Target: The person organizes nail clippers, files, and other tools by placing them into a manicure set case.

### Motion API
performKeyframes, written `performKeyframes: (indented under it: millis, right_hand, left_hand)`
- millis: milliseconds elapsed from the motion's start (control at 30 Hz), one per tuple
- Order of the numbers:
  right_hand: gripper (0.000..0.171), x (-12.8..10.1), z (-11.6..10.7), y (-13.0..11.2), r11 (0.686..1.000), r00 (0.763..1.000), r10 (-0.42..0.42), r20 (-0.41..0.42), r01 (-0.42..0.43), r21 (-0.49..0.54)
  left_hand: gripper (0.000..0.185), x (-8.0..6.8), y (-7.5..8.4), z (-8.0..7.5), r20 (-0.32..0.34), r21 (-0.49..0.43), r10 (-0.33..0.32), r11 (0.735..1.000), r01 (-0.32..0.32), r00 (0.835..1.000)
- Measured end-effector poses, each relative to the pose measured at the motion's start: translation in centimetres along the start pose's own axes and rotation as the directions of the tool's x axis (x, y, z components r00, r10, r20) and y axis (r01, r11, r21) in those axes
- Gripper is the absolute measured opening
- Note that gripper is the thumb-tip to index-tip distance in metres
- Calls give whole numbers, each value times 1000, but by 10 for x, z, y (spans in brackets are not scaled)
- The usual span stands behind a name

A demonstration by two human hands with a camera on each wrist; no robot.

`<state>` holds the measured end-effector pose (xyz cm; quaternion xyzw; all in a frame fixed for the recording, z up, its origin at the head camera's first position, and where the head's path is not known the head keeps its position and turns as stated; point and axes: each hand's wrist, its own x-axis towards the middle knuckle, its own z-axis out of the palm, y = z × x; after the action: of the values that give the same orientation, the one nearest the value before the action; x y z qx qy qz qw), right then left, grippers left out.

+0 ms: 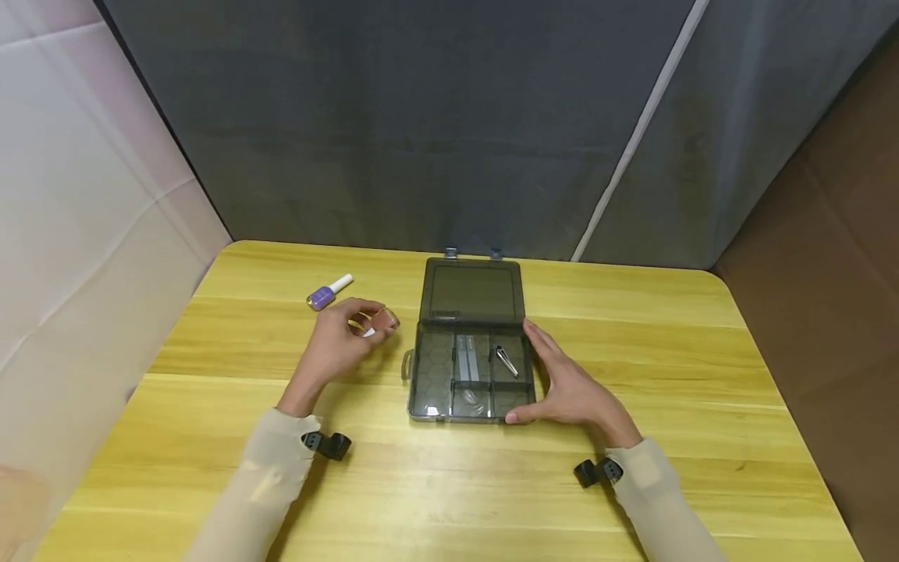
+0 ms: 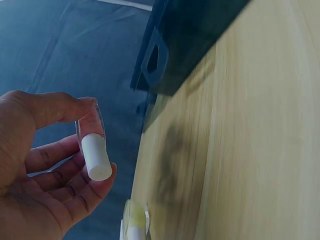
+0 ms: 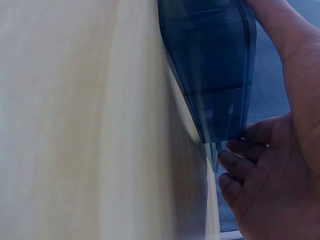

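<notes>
In the head view, my left hand (image 1: 337, 341) pinches a small nail polish bottle (image 1: 385, 319) with pinkish contents, just left of the box. Its white cap (image 2: 97, 157) points away from the thumb in the left wrist view. The dark see-through compartment box (image 1: 431, 367) lies with its lid (image 1: 474, 290) folded back. My right hand (image 1: 579, 394) holds the box's right side, thumb at the front corner and fingertips near the hinge. Inside lie a nail clipper (image 1: 506, 362), pale flat strips (image 1: 467, 357) and a small clear piece (image 1: 472, 403).
A purple nail polish bottle (image 1: 322, 297) with a white cap lies on the wooden table (image 1: 449, 492), beyond my left hand. A loop handle (image 1: 406, 364) sticks out from the box's left side. A grey curtain (image 1: 421, 125) hangs behind the table's far edge.
</notes>
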<state>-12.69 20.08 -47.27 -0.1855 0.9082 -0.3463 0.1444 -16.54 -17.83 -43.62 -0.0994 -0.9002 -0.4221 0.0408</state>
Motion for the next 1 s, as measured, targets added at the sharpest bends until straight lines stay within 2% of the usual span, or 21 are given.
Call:
performKeyframes:
  millis: [367, 800, 1000]
  right_hand:
    - [147, -1, 4, 1, 1000, 1000, 10, 0, -10, 20]
    - [148, -13, 10, 3, 999, 999, 34, -16, -33, 21]
    - [147, -13, 8, 3, 999, 999, 31, -31, -30, 10]
  left_hand:
    - [33, -3, 21, 15, 0, -27, 7, 1000, -7, 1000]
    - [36, -4, 41, 47, 24, -81, -41, 996, 43, 999]
    - [42, -1, 43, 53, 29, -99, -68, 993, 71, 997]
